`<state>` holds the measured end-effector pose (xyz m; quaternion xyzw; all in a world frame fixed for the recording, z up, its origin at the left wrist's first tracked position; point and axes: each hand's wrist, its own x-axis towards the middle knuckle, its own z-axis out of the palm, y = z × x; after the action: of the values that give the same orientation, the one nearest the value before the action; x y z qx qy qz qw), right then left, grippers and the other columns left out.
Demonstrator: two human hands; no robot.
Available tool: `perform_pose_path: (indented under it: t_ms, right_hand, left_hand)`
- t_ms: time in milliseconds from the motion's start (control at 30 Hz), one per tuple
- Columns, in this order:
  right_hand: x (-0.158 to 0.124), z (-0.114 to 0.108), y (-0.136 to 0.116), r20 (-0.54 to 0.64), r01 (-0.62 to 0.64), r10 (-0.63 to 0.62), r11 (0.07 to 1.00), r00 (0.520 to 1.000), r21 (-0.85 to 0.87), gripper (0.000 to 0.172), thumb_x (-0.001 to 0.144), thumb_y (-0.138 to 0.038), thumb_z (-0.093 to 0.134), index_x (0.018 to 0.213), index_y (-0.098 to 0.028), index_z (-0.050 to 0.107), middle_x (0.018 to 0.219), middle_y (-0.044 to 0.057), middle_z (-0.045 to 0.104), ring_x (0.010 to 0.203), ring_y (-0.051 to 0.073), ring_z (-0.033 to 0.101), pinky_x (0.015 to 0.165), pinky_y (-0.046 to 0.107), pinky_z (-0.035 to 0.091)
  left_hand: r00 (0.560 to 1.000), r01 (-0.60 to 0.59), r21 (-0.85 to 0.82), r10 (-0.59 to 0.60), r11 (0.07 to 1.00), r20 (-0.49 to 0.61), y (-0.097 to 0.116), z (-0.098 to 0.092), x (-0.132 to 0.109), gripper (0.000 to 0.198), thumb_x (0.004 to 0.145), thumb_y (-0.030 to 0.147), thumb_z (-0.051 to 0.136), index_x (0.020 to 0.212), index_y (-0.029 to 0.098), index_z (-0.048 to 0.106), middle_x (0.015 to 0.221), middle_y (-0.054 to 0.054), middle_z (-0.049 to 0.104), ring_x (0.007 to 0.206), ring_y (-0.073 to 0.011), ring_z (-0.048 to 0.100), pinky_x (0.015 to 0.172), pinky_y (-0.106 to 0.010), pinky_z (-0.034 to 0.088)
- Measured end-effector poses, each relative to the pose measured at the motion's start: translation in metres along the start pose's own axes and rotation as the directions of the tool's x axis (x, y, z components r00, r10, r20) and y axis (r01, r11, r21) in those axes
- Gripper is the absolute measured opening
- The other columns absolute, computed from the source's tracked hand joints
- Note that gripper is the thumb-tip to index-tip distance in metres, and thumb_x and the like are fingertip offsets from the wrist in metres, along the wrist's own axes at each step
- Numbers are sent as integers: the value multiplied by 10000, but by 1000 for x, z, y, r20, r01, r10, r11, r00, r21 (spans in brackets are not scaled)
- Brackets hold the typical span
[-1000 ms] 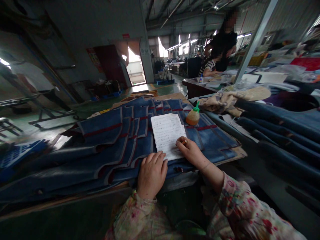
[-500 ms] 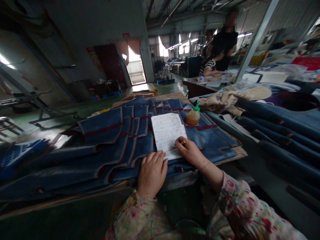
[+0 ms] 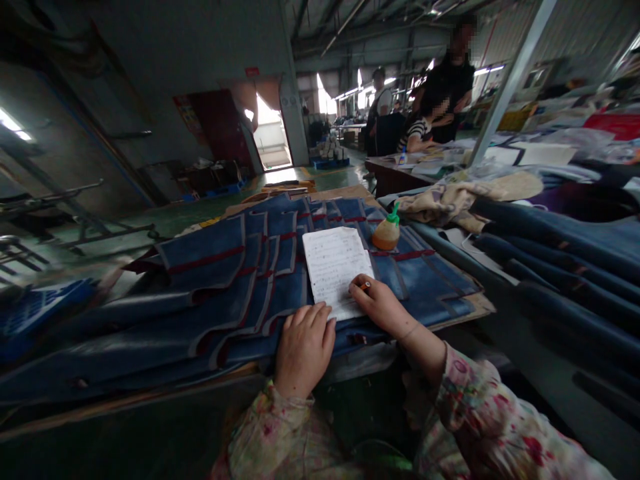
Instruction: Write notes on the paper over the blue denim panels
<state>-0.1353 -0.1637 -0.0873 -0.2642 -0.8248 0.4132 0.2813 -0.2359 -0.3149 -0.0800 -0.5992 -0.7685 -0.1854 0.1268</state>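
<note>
A white sheet of paper with handwriting lies on a spread of blue fabric pieces with red and grey trim. My right hand rests on the paper's lower right corner, shut on a small orange pen whose tip touches the sheet. My left hand lies palm down on the fabric at the paper's lower left edge, fingers loosely together, holding nothing.
A round orange bottle with a green nozzle stands just beyond the paper. More dark fabric is piled at the right. Several people are at a table behind. A metal post rises at the right.
My right hand has shifted slightly left along the paper with the pen. A person in a light top has come into view in the background.
</note>
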Motion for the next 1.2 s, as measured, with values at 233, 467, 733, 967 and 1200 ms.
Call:
perform_pose_path:
  t_ms: [233, 467, 733, 967, 1200]
  right_hand:
    - [1, 0, 2, 8, -5, 5, 1000, 1000, -8, 165, 815, -308, 419, 728, -186, 489, 628, -21, 499, 594, 118, 461, 591, 237, 332]
    - [0, 1, 0, -14, -3, 3, 1000, 1000, 20, 170, 814, -320, 420, 746, -183, 494, 638, -15, 510, 615, 126, 474, 612, 245, 344]
    - [0, -1, 1, -56, 12, -6, 995, 998, 97, 192, 801, -349, 410, 730, -183, 478, 628, -19, 492, 608, 127, 460, 607, 247, 350]
    - [1, -1, 2, -50, -6, 9, 998, 999, 61, 197, 795, -354, 403, 723, -185, 476, 629, -18, 479, 614, 132, 459, 614, 256, 352]
    - [0, -1, 1, -53, -8, 11, 999, 999, 49, 179, 790, -337, 399, 723, -188, 474, 623, -24, 471, 605, 127, 442, 607, 248, 344]
  left_hand:
    - [1000, -2, 6, 2, 1000, -11, -1, 1, 0, 237, 901, 246, 423, 1069, 189, 581, 1109, -48, 632, 1033, -216, 544, 854, -391, 424]
    - [1000, -3, -7, 3, 1000, -4, 0, 2, 0, 235, 907, 247, 415, 1069, 183, 573, 1112, -35, 630, 1039, -214, 534, 861, -393, 417]
    - [1000, 0, -16, 0, 1000, 9, 0, 1, -1, 235, 908, 250, 414, 1071, 186, 571, 1114, -32, 629, 1038, -214, 532, 861, -392, 413]
    - [1000, -2, -9, 2, 1000, -7, 0, 1, -1, 231, 906, 248, 418, 1061, 182, 576, 1110, -36, 631, 1028, -214, 537, 853, -390, 413]
    - [1000, -11, -11, 11, 1000, -16, -1, 1, 0, 229, 906, 251, 419, 1060, 190, 576, 1104, -35, 632, 1024, -209, 540, 845, -388, 417]
